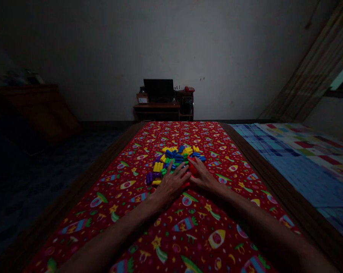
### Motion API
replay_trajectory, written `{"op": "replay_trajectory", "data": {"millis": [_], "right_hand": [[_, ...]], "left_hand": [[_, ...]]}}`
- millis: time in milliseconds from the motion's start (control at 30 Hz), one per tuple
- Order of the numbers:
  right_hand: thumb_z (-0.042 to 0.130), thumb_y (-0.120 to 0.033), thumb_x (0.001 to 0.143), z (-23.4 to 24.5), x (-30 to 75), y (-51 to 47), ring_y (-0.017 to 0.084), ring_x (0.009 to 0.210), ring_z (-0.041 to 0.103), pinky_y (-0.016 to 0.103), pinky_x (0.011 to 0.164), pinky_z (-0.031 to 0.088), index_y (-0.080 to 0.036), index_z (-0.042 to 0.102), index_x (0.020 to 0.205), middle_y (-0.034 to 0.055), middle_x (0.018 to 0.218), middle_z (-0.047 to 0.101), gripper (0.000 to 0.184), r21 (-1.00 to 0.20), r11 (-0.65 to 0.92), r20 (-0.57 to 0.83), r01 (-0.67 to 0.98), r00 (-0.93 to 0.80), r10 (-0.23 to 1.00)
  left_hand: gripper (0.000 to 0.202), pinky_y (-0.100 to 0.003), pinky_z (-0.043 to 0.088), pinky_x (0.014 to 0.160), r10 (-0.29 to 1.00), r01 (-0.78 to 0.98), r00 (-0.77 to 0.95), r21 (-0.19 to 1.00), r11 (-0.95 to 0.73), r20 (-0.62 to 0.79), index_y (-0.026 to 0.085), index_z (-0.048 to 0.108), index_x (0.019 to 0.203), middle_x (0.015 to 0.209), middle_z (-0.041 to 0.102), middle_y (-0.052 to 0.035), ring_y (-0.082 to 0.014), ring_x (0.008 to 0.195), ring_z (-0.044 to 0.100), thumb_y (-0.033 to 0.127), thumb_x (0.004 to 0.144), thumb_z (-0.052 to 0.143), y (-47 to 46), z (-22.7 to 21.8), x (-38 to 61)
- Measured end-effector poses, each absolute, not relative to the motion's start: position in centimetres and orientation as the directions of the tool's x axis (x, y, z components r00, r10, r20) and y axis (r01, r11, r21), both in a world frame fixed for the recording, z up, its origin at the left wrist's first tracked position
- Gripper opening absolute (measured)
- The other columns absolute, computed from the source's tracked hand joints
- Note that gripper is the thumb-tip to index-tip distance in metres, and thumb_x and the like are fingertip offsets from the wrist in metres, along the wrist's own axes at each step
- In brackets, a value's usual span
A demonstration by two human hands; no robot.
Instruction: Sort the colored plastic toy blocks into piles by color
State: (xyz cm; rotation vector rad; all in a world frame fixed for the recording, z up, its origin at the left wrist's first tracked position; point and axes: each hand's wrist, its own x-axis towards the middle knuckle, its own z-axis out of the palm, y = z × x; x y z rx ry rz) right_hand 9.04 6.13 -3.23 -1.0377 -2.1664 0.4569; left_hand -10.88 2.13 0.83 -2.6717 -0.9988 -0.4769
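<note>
Plastic building blocks in several colours lie in a loose pile on a red patterned cloth [174,223]. My left hand [173,182] rests over the near side of the pile, fingers spread and palm down, with green and blue blocks under and beyond the fingertips. A red block [192,167] sits between the thumb and fingers of my right hand [205,178], which curve round it. Yellow blocks [158,167] and a purple block [150,178] lie left of my left hand. Blue blocks [198,156] are just beyond my right fingers. My palms hide part of the pile.
The cloth covers a long table with brown edges [245,155]. To the right is a bed with a blue checked sheet [291,167]. Against the far wall stand a dark monitor [159,90] and a low desk [157,107]. A wooden cabinet [35,110] is at left.
</note>
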Motion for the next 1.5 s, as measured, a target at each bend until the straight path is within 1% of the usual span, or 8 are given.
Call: {"op": "replay_trajectory", "data": {"millis": [200,333,567,833,1033,1233,1333,1500], "right_hand": [[0.059,-0.047,0.085,-0.7,3.7,8.5,0.028,0.142,0.031,0.049,0.115,0.027,-0.026,0.04,0.146,0.0106,0.153,0.036,0.067,-0.674,0.632,0.429,0.384,-0.493,0.757],[0.054,-0.049,0.087,1.8,4.5,11.2,0.026,0.134,0.044,0.044,0.113,0.032,-0.027,0.048,0.141,0.0064,0.143,0.051,0.059,-0.754,0.572,0.447,0.322,-0.386,0.807],[0.053,-0.052,0.087,0.7,8.4,16.9,0.032,0.132,0.045,0.05,0.113,0.027,-0.021,0.061,0.126,0.0123,0.134,0.058,0.051,-0.78,0.303,0.284,0.547,-0.122,0.951],[0.048,-0.061,0.089,-0.2,0.2,16.2,0.027,0.112,0.06,0.042,0.102,0.041,-0.027,0.057,0.129,0.0065,0.118,0.067,0.054,-0.825,0.365,0.173,0.431,-0.422,0.89],[0.043,-0.064,0.089,1.8,-3.5,12.7,0.026,0.125,0.052,0.043,0.107,0.037,-0.021,0.055,0.135,0.0093,0.133,0.06,0.064,-0.842,0.469,0.232,0.267,-0.606,0.761],[0.038,-0.059,0.092,3.8,-0.9,15.3,0.024,0.092,0.067,0.036,0.083,0.052,-0.014,0.072,0.104,0.0087,0.096,0.073,0.057,-0.807,0.543,0.394,0.232,-0.473,0.788],[0.037,-0.051,0.096,3.9,0.3,18.6,0.025,0.089,0.069,0.035,0.082,0.051,-0.011,0.073,0.097,0.0115,0.091,0.074,0.054,-0.762,0.488,0.378,0.426,-0.319,0.869],[0.042,-0.042,0.097,3.0,-1.5,21.2,0.024,0.124,0.055,0.035,0.104,0.04,-0.016,0.061,0.129,0.0126,0.132,0.061,0.045,-0.636,0.458,0.207,0.621,-0.435,0.876]], "left_hand": [[0.048,-0.059,0.012,0.118,0.695,0.775,0.579,-0.025,-0.631,0.426,0.025,0.05,0.134,0.144,0.05,-0.0099,-0.0305,0.14,0.034,0.029,0.087,0.057,4.2,0.9,-16.5],[0.046,-0.052,0.027,0.114,0.791,0.857,0.347,0.173,-0.485,0.504,0.026,0.049,0.134,0.142,0.052,-0.0089,-0.0279,0.133,0.043,0.035,0.089,0.051,6.8,0.2,-19.3],[0.051,-0.043,0.037,0.109,0.914,0.82,0.062,0.502,-0.276,0.402,0.017,0.051,0.134,0.137,0.056,-0.0136,-0.0284,0.128,0.05,0.042,0.089,0.047,12.3,-0.2,-21.9],[0.055,-0.044,0.031,0.113,0.978,0.667,0.044,0.723,-0.181,0.204,0.02,0.058,0.125,0.132,0.061,-0.012,-0.0306,0.134,0.044,0.056,0.084,0.052,16.6,1.0,-21.4],[0.065,-0.042,0.036,0.11,0.973,0.627,0.152,0.743,-0.233,0.176,0.018,0.061,0.123,0.133,0.061,-0.0112,-0.028,0.129,0.051,0.067,0.086,0.039,17.5,1.9,-21.4],[0.077,-0.042,0.039,0.109,0.914,0.559,0.328,0.732,-0.39,0.237,0.016,0.052,0.136,0.139,0.056,-0.0114,-0.0264,0.128,0.052,0.069,0.09,0.022,13.3,4.1,-22.3],[0.07,-0.047,0.033,0.112,0.904,0.709,0.308,0.562,-0.426,0.296,0.02,0.046,0.142,0.145,0.05,-0.01,-0.0284,0.132,0.046,0.066,0.092,0.026,8.6,4.0,-23.3],[0.069,-0.074,0.018,0.106,0.912,0.9,0.294,0.239,-0.365,0.286,0.035,0.04,0.144,0.158,0.028,-0.0076,-0.0432,0.144,0.016,0.066,0.084,0.051,1.7,0.1,-23.6]]}}
